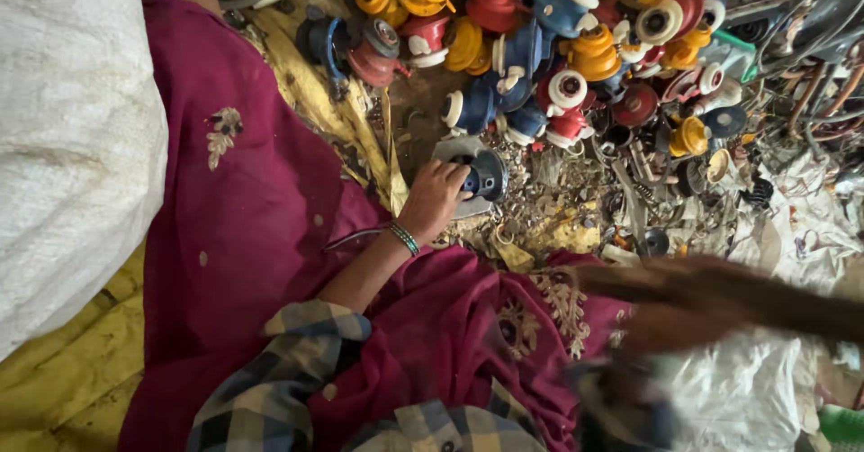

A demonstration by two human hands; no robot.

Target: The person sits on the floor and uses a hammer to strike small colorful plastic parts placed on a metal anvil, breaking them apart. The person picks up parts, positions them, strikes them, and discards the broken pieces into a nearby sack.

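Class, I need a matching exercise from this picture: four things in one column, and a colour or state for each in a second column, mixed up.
1 left hand
2 right hand
3 bangles
4 cloth

a blurred in motion
b magenta, embroidered
c green, on the wrist
d gripping a blue round part

Pairs: 1-d, 2-a, 3-c, 4-b

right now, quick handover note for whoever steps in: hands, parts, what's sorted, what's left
Left hand: grip closed on a dark blue round part, held on a grey metal block.
Right hand: blurred in motion over the magenta cloth; cannot tell what it holds.
Pile of red, blue and yellow parts lies ahead, metal scrap beside the block.
Done: unclear. Left: the pile looks largely unworked.
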